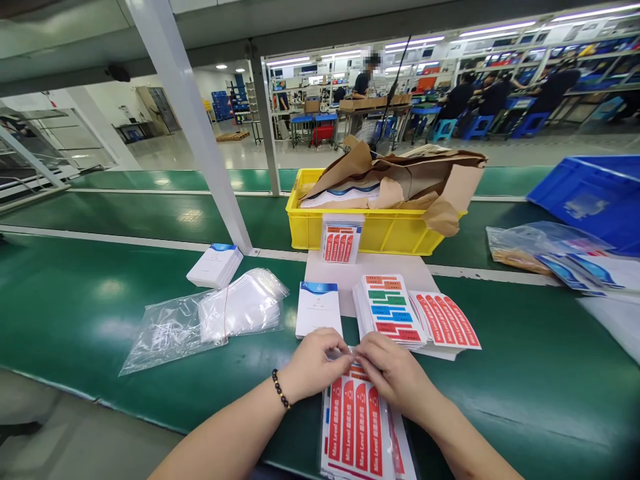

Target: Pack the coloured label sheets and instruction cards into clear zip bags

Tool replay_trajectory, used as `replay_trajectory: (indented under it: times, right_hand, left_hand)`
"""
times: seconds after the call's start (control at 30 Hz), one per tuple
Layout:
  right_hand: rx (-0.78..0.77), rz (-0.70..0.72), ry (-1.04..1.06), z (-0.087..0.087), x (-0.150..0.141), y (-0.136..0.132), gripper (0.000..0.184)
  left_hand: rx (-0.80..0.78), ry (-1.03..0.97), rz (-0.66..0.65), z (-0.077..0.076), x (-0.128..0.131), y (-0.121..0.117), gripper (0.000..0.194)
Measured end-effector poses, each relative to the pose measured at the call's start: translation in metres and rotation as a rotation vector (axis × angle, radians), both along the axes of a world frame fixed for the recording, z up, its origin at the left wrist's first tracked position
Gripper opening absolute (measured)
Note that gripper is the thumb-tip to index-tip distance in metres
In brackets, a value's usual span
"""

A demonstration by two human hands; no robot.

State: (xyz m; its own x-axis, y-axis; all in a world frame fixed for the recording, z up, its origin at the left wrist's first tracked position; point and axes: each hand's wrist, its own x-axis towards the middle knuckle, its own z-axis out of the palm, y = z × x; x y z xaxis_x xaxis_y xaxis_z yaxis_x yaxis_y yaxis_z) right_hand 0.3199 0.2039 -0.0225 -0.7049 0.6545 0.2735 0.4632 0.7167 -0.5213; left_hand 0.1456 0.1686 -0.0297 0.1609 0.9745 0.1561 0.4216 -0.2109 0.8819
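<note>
My left hand (319, 365) and my right hand (393, 371) meet at the upper end of a clear plastic bag (354, 427), fingers pinched on its edge. Inside the bag lie label sheets with red "Max Level / Min Level" strips. More sheets stick out from under its right side. Just beyond my left hand is a stack of white booklets (319, 311) with a blue top band. Past my right hand lie a stack of multicoloured label sheets (392, 308) and a fanned stack of red label sheets (447, 320).
Left on the green bench are banded clear bags (243, 307) and another booklet stack (215, 265). A filled bag (341, 241) leans on a yellow crate (383, 230) holding brown paper. A blue bin (595, 197) and bagged items (545, 243) are at right. A white post (193, 127) rises behind.
</note>
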Motion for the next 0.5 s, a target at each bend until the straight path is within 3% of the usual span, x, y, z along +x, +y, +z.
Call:
replay_trajectory:
  times: [0.1, 0.2, 0.27, 0.4, 0.5]
  right_hand:
    - [0.266, -0.030, -0.009, 0.004, 0.001, -0.005, 0.022]
    - [0.348, -0.014, -0.045, 0.006, -0.005, -0.024, 0.027]
    - [0.304, 0.041, -0.145, 0.001, -0.012, -0.038, 0.036]
    - [0.078, 0.199, -0.360, -0.019, -0.020, -0.053, 0.079]
    - [-0.042, 0.231, -0.407, -0.028, -0.019, -0.051, 0.081]
  left_hand:
    - [0.202, 0.151, 0.112, 0.002, -0.009, 0.005, 0.008]
    - [0.288, 0.163, 0.199, 0.005, -0.017, 0.008, 0.013]
    - [0.318, 0.142, 0.234, 0.006, -0.020, 0.009, 0.016]
    - [0.337, 0.104, 0.264, 0.005, -0.021, 0.010, 0.016]
    - [0.345, 0.093, 0.248, 0.001, -0.019, 0.008, 0.015]
